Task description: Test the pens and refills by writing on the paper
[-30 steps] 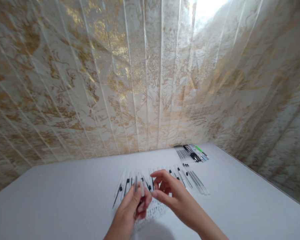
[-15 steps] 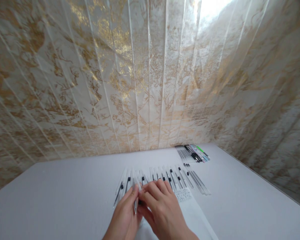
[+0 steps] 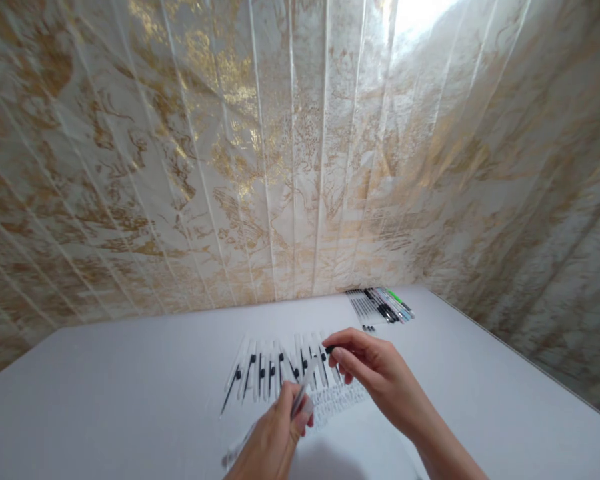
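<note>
My left hand (image 3: pixel 280 433) is closed around a clear pen barrel (image 3: pixel 300 395) that points up and away over the white table (image 3: pixel 130 393). A little farther off, my right hand (image 3: pixel 367 367) pinches a small black piece (image 3: pixel 329 349) between thumb and forefinger above a row of clear pens with black tips (image 3: pixel 275 370). Under both hands lies a clear plastic sleeve with small print (image 3: pixel 337 400).
At the back of the table, near the gold-patterned wall (image 3: pixel 280 147), lies a bundle of pens and thin refills (image 3: pixel 380 305), some green and black. The wall turns a corner at the right and runs along the table's right edge.
My hands were pressed together over the pens half a second ago. They have drawn apart: the right lifted away to the right with the black piece, the left kept the barrel.
</note>
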Demonstrator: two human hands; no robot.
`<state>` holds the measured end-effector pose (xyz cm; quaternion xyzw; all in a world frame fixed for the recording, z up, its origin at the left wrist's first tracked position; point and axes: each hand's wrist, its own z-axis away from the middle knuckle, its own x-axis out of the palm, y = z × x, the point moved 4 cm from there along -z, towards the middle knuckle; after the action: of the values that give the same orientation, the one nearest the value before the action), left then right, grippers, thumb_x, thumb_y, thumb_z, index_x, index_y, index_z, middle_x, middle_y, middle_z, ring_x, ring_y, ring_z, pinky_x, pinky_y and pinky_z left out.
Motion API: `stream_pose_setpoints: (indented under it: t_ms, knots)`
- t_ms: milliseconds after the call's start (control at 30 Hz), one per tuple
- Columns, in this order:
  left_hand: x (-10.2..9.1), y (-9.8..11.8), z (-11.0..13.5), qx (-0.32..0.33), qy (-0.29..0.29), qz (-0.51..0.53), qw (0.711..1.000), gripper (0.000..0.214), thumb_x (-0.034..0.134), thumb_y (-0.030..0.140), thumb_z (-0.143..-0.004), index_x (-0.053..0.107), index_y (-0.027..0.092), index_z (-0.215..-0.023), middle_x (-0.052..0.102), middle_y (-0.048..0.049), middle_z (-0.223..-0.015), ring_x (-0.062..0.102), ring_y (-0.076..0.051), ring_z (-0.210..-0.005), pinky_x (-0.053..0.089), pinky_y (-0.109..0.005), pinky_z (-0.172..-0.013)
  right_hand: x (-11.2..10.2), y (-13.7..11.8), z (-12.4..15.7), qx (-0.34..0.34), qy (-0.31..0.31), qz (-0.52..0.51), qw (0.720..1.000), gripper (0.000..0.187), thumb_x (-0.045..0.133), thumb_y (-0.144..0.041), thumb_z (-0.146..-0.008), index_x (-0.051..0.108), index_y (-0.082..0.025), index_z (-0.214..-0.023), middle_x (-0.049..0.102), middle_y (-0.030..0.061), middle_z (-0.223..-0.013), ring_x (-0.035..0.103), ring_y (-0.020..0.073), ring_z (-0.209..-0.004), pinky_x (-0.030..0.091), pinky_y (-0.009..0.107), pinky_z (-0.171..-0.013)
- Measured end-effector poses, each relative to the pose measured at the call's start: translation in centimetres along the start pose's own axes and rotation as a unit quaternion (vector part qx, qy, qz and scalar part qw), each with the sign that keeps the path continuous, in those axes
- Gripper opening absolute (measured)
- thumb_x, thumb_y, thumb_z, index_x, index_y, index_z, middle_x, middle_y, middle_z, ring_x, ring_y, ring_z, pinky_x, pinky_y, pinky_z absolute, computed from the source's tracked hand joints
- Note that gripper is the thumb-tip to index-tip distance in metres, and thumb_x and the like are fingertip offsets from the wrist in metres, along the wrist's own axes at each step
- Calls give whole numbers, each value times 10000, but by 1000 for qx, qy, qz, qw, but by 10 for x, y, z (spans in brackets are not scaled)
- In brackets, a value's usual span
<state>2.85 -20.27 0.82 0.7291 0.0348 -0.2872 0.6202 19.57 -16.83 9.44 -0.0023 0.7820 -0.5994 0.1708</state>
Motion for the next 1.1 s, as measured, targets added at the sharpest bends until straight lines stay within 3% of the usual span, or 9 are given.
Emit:
stream_pose_setpoints:
  t_ms: [333,533,733,1000,1100]
  knots:
    - [-1,-2,-2,2,-54,-84,995,145,260,331,-947,349,230,-891,515,-12,-867,506,-155,-793,375,-248,-729,4,-3,2,-28,-46,135,989,153,523,-229,-884,672,-197,-904,665,12,-750,568,134,-662,425,233,-608]
    - [-3,-12,-7,-43,-91,-140,985,47,313,255,-914,327,237,-873,535,-3,-844,501,-156,-744,359,-249,-669,0,-4,4,-26,-66,211,975,128,548,-185,-874,672,-215,-890,682,-5,-750,581,134,-669,414,227,-630]
    - [-6,-10,-7,-26,-73,-154,985,76,302,259,-912,364,226,-940,548,-19,-846,533,-189,-771,374,-286,-714,6,-4,5,-28,-63,290,954,140,473,-198,-918,520,-204,-786,583,-17,-684,505,137,-619,351,236,-588]
    - [-14,11,-1,45,-97,-78,991,159,237,363,-963,328,240,-920,486,33,-772,489,-150,-655,344,-244,-617,15,-7,5,-50,-17,156,986,263,428,-365,-946,431,-225,-723,441,-59,-591,410,119,-538,321,209,-525]
    - [-11,12,-1,48,-100,-73,991,139,253,356,-962,322,246,-911,501,39,-760,491,-147,-633,349,-242,-605,14,-7,4,-61,3,216,975,315,419,-395,-944,380,-227,-681,429,-53,-585,396,119,-530,292,220,-523]
